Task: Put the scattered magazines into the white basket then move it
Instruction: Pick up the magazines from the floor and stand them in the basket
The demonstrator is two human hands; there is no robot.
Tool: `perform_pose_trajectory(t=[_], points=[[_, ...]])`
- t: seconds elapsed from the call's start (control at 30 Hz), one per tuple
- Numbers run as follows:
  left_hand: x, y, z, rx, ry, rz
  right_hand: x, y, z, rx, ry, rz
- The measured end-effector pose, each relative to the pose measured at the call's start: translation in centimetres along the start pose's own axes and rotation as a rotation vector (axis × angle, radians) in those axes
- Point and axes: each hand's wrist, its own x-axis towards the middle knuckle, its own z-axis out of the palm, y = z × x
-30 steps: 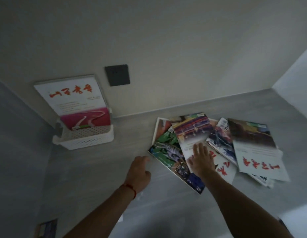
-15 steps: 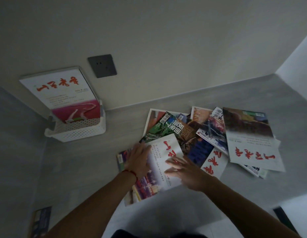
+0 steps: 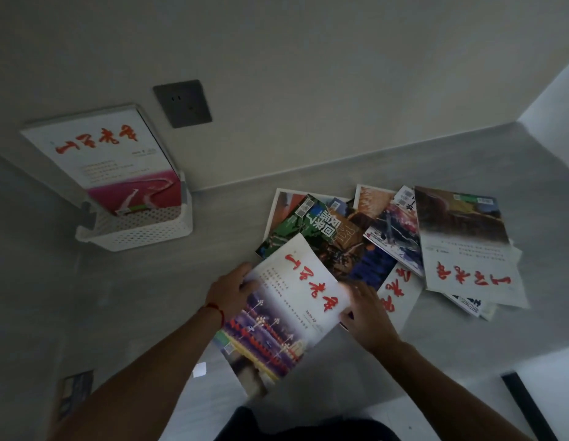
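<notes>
Grey matte counter (image 3: 187, 291), set against a pale wall. At 10 o'clock: white basket (image 3: 139, 232), perforated, touching the wall, magazines standing in it. At 2 to 3 o'clock: scattered magazines (image 3: 404, 237), overlapping in a loose fan, covers up. At 7 o'clock, near the front edge: small white square (image 3: 199, 369), lying flat.

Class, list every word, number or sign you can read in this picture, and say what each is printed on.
"2025 10": small print on the held magazine, faint.
Red brush-script titles on the held magazine, the magazine in the white basket and the rightmost pile magazine: too stylised to read surely.
White block characters on the green magazine: turned sideways, unclear.
Fine print and codes: too small.
</notes>
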Motion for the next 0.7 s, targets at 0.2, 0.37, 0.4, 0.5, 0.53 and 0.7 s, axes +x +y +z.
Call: perform_pose_trajectory(t=[0.2,0.37,0.4,0.5,0.53,0.7], points=[[-2.4,-1.7,-3.5,-0.653,0.190,-0.045,0.9,-5.5,-0.1,0.442,0.110,0.150],[-4.0,-4.4,-6.8,-0.975,0.260,-0.240,2.9,-13.0,-0.5,1.054,-0.154,0.173],[-4.3,-5.1,-7.6,-1.025,0.255,-0.272,3.2,-14.2,-0.8,1.099,-0.197,0.154],[-4.7,-6.9,-9.7,-1.237,0.191,-0.340,4.2,-17.4,-1.3,1.189,-0.335,0.093],[-4.7,-7.5,-10.4,-1.294,0.169,-0.355,4.7,-18.6,-1.3,1.192,-0.356,0.074],[-4.0,-10.3,-15.2,-1.403,0.224,-0.279,8.6,-24.7,-1.5,1.064,-0.310,-0.081]])
